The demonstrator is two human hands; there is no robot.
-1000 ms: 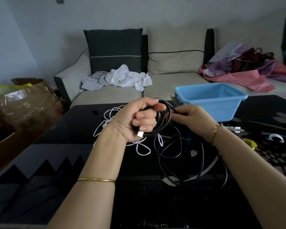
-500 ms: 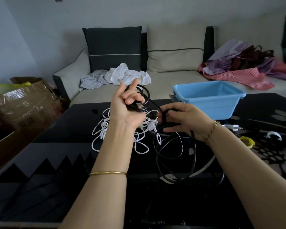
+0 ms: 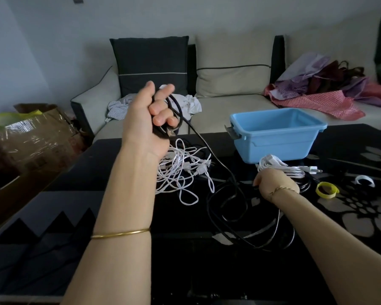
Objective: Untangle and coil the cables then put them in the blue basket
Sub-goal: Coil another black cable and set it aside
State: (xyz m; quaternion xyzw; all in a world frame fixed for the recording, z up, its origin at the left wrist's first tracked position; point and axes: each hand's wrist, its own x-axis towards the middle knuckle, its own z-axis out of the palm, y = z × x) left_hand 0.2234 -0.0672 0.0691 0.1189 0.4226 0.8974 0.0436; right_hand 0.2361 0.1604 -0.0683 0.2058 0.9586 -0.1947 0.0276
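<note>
A pale sofa [image 3: 229,102] stands beyond both hands, and a black table [image 3: 119,205] lies under them. The blue basket [image 3: 279,137] sits on the table just beyond the right hand [image 3: 273,183]. The left hand [image 3: 145,126] is raised, its lower fingers curled round a small coil of black cable [image 3: 207,145], thumb and forefinger pointing up. The cable slants down to the right hand, which grips it low on the table; loose loops lie beside that wrist. 1 tangle of white cables [image 3: 180,166] lies below the left hand. A white bundle [image 3: 273,165] touches the right hand's far side. A yellow ring [image 3: 327,190] lies to its right.
</note>
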